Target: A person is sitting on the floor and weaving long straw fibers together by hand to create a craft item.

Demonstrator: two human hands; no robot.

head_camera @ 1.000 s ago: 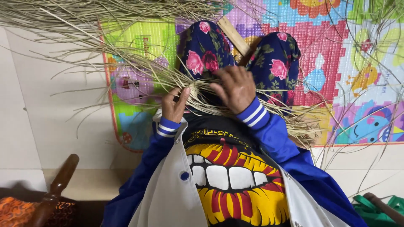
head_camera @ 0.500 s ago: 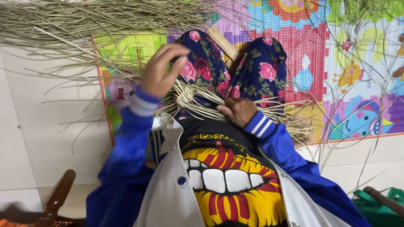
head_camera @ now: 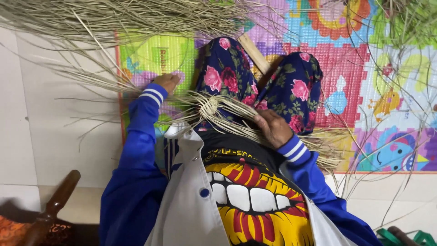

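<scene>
- We record a seated person viewed from above, legs in dark floral trousers [head_camera: 255,82] drawn up on a brightly coloured play mat [head_camera: 364,91].
- A small woven straw piece [head_camera: 210,108], with a tight plaited start and many loose strands fanning out, lies across the lap just below the knees.
- The right hand [head_camera: 272,127] rests on the strands to the right of the plaited start, fingers curled down over them and pressing them against the thigh; we judge it closed on the woven straw piece.
- The left hand [head_camera: 167,83] is stretched out to the left of the left knee, at the edge of the mat, among the loose straw stalks [head_camera: 91,73] lying there. Its fingers are bent inward, and a few stalks run through or under them; we cannot tell whether it has them firmly gripped.
- A thick bundle of straw [head_camera: 127,18] lies across the top of the view, well apart from the lap, with stray stalks trailing over the pale floor tiles [head_camera: 54,136].
- A flat wooden slat [head_camera: 254,53] shows between the knees, lying on the mat.
- Both arms wear blue sleeves with white-striped cuffs.
- A dark wooden handle [head_camera: 59,200] lies at the lower left, clear of both hands.
</scene>
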